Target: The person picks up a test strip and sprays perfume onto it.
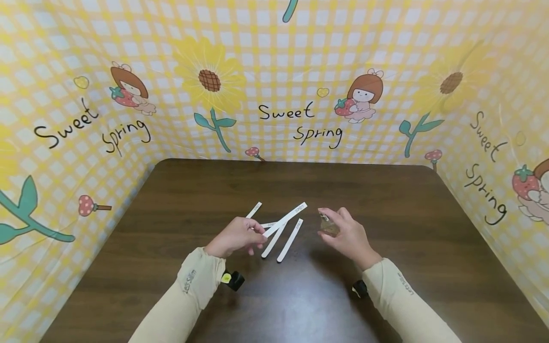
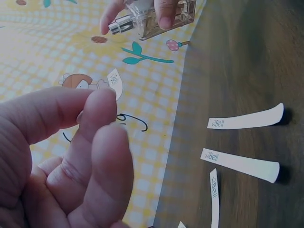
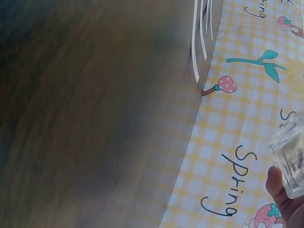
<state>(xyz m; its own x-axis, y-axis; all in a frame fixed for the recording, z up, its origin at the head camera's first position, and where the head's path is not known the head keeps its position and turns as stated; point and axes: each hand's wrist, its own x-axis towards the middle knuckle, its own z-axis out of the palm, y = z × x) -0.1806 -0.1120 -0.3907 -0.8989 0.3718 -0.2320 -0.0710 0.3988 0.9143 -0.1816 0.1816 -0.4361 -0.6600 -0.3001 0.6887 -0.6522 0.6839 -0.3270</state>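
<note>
My left hand pinches one end of a white perfume test strip between thumb and fingers, its printed end pointing up and right. In the left wrist view, only the tip of that strip shows past the fingers. My right hand grips a clear glass perfume bottle, which is tilted with its silver sprayer toward the left hand's side. A fingertip is near the sprayer top. In the right wrist view, the bottle's base shows at the right edge. Bottle and strip are apart.
Several more white test strips lie on the dark wooden table under and around the left hand, one of them to its right. A yellow checked cloth with printed figures rises behind the table and along both sides.
</note>
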